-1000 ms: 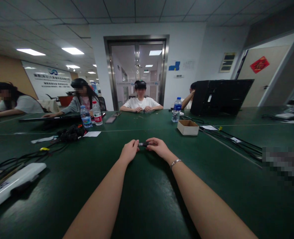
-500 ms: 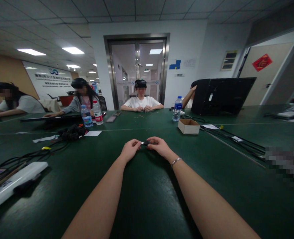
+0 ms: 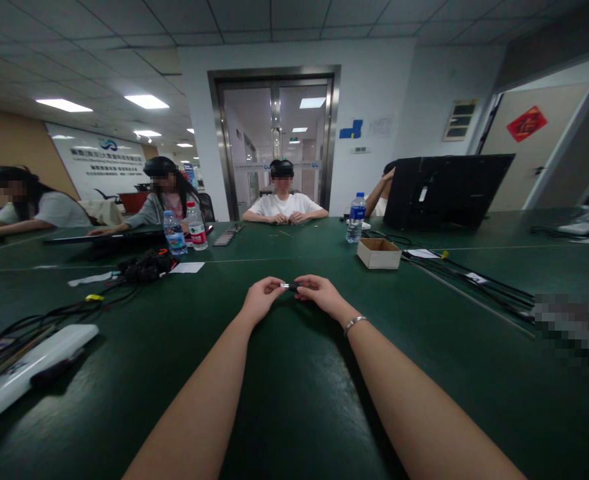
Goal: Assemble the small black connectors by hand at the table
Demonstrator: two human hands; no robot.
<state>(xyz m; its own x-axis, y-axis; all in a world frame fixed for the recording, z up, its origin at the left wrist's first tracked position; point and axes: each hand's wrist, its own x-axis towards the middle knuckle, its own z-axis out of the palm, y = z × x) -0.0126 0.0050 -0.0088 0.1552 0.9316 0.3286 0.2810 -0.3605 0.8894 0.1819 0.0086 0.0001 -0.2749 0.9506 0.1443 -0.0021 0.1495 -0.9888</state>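
Observation:
Above the middle of the green table, a small black-and-silver stick (image 3: 290,287) lies level between my two hands. The fingertips of my left hand (image 3: 261,298) pinch its silver left end. On the right, the thumb and fingers of my right hand (image 3: 321,295) close on the black end. The stick is too small to name its exact kind, and fingers cover both its ends. A silver bracelet circles my right wrist.
An open cardboard box (image 3: 378,254) and a water bottle (image 3: 356,218) stand beyond my right hand. Black cables (image 3: 479,279) run along the right. At left lie a white device (image 3: 37,363) and more cables. Two bottles stand farther back, and several people sit around the table.

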